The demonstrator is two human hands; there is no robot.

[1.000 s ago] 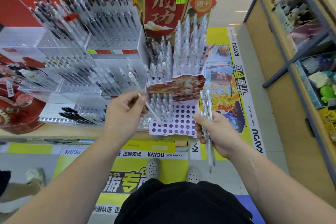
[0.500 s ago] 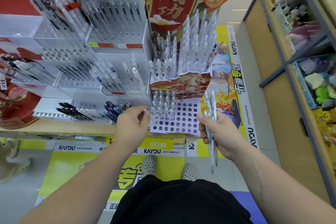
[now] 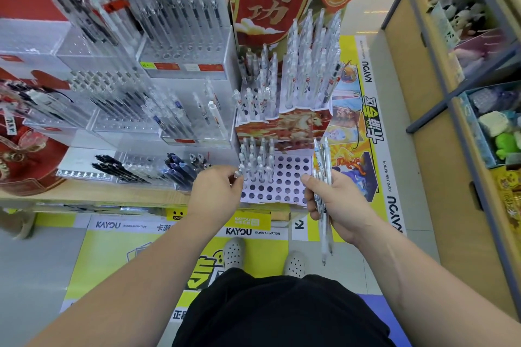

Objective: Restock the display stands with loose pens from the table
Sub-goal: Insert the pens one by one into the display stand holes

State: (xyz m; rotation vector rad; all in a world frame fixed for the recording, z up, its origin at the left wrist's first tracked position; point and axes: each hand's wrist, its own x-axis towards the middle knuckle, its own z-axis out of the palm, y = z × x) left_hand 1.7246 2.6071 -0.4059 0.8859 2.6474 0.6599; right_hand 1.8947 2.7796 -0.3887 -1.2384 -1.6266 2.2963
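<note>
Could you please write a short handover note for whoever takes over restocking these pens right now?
Left hand: pinches a single pen at the left edge of the lowest tier of the cardboard stand.
Right hand: grips a bundle of loose pens, held beside that tier.
Done: a cluster of pens stands in the tier's back-left holes.
Left: most holes at the front and right are empty. Seat the pinched pen, then probably feed in the bundle one by one.
</note>
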